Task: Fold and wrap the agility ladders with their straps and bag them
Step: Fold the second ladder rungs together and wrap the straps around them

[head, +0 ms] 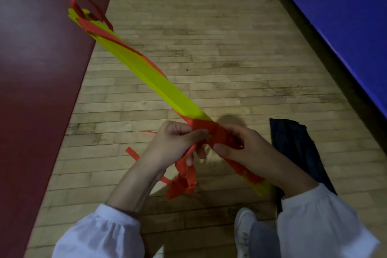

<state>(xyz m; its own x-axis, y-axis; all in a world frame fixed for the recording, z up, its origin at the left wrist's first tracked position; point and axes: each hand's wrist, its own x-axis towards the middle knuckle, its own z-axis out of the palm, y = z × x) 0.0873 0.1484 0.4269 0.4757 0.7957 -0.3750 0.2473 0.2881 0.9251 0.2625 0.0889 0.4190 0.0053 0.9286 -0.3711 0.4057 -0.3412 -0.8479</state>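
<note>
Sleeves: Two gathered white fabric sleeves (98, 234) were seen closest, along the bottom edge of the frame, with a pale shoe (244, 226) between them.
Left hand: The left hand (176, 142) was curled, and a run of red strap (211, 130) was pinched between thumb and fingers, judged to be held taut for winding.
Right hand: The right hand (240, 144) was closed round the near part of the yellow rung bundle (150, 75) where the strap crossed it, apparently so that the stack was held together while being wrapped.
Strap: Flat, thin, ribbon-like webbing was wound in a few turns just above the hands. Crumpled loose tails (184, 182) were seen hanging below the left hand.
Bundle: Long, flat, smooth slats were stacked and held off the floor, slanted from the hands to the upper left of the frame, where more red loops were splayed.
Bag: A dark, creased cloth bag (297, 153) was laid at the right, beside the right forearm, presumably placed within reach. The bundle was not yet in it.
Floor: Worn pale wooden boards (209, 27) were flanked by a maroon mat (31, 69) at the left and a blue mat (345, 16) at the upper right.
</note>
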